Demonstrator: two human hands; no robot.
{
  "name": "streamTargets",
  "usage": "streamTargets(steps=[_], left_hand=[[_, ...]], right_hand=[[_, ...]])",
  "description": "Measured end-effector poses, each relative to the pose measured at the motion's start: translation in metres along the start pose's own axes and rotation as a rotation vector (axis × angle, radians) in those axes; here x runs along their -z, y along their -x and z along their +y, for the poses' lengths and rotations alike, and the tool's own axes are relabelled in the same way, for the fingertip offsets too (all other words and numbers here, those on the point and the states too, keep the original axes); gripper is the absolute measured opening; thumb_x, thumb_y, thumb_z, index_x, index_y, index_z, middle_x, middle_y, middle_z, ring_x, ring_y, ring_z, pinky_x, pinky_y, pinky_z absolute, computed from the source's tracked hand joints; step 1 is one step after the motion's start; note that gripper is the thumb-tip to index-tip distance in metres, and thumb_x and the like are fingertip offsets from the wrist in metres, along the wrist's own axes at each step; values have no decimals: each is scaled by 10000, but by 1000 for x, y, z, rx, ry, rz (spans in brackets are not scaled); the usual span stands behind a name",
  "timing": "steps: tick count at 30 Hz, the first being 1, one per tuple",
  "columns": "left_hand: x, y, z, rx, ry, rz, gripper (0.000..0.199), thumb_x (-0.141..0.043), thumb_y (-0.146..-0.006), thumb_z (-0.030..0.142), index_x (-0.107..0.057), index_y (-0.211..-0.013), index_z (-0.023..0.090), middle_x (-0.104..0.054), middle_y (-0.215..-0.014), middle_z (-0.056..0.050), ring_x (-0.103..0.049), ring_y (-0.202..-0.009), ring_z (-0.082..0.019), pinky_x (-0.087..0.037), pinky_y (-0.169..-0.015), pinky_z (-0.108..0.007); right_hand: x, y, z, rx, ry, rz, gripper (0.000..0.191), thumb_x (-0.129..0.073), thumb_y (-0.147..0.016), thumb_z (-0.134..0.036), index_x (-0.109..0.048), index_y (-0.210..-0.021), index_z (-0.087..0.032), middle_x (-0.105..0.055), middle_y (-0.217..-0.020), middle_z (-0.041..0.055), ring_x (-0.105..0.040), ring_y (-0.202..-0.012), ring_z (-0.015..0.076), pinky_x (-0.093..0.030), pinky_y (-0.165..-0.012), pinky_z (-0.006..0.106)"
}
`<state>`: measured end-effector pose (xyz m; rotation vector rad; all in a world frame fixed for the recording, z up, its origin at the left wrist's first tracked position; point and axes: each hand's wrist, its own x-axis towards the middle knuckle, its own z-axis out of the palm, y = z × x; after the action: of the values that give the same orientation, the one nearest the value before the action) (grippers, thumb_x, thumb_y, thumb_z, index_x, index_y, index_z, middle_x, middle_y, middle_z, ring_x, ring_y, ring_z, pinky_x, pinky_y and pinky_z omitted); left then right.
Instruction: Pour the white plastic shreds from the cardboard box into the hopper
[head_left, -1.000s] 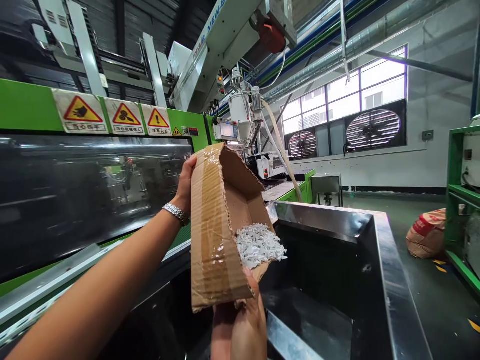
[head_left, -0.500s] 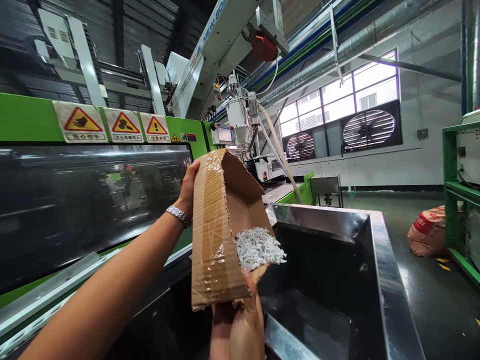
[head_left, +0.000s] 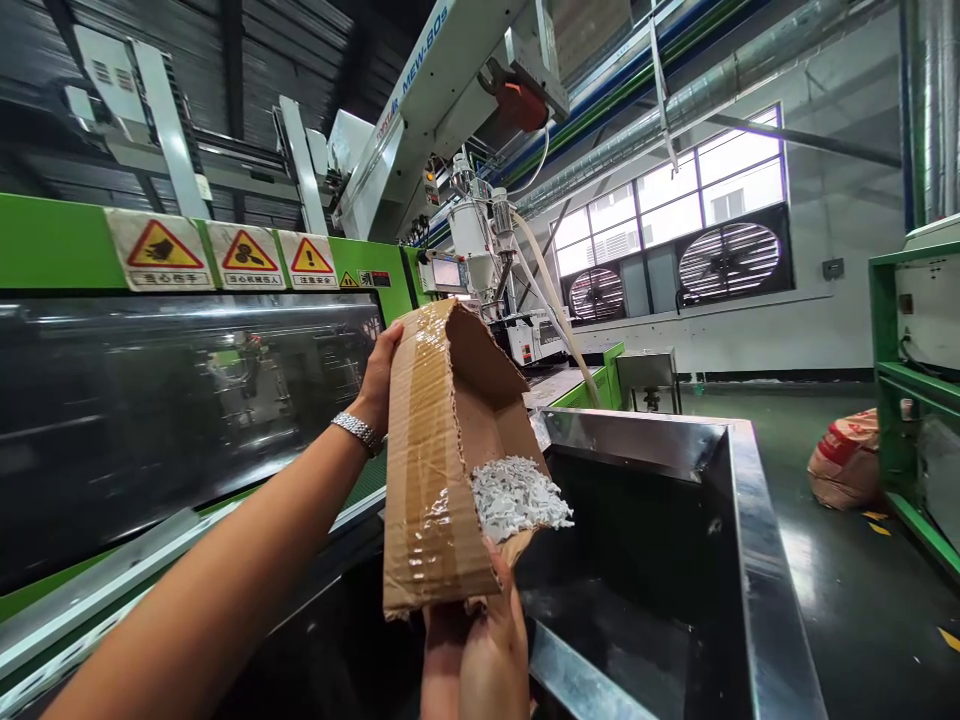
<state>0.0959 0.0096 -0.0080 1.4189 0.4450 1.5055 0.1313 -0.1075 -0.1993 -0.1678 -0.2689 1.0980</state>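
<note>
A tilted cardboard box point(head_left: 424, 460) with shiny brown tape along its side is held up in front of me. Its open side faces right, and a heap of small grey-white plastic scraps point(head_left: 517, 497) lies near its lower edge. My left hand point(head_left: 380, 372), with a metal watch on the wrist, grips the box's far upper left edge; its fingertips are hidden behind the cardboard. From below, my right hand point(head_left: 484, 640) holds the lower corner, its thumb over the edge close to the scraps. Beneath and right of the box is a dark metal bin point(head_left: 750, 520).
A green machine with a dark window point(head_left: 180, 400) and warning signs point(head_left: 169, 250) runs along the left. Behind the box stands a white hopper point(head_left: 471, 230) with a pale hose. At right are a red-and-tan sack point(head_left: 846, 460) and a green frame point(head_left: 885, 380).
The view has shifted slightly, so the bin, sack and windows appear a little further left. The box, scraps and both hands keep nearly the same position.
</note>
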Motion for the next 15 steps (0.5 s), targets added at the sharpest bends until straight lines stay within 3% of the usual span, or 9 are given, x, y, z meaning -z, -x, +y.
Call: streamTargets(steps=[4,9,15], left_hand=[[-2,3,2,-4,17,-16,245,-517,-778,429,-607,-762,201,-650,-586,3,-588,-465,-119,-489,-456,-205],[-5,6,4,12,39,-2,241,-484,-812,404,-603,-798,195,-657,-610,6,-599,-490,-116,-511,-503,-206],[-12,11,8,40,52,17,272,-422,-867,358,-592,-747,183,-622,-535,8,-545,-403,-99,-484,-441,-187]], right_hand=[[0,1,-3,-86,-64,45,350,-679,-768,-431,-628,-1092,-310,-702,-985,-26,-666,-837,142,-537,-736,268],[-2,1,-8,-168,-129,48,685,-732,-714,-435,-440,-1326,-337,-684,-1062,-28,-657,-864,133,-523,-758,257],[-1,2,-10,-184,-125,26,753,-732,-719,-409,-365,-1371,-323,-656,-1134,5,-657,-863,170,-527,-765,310]])
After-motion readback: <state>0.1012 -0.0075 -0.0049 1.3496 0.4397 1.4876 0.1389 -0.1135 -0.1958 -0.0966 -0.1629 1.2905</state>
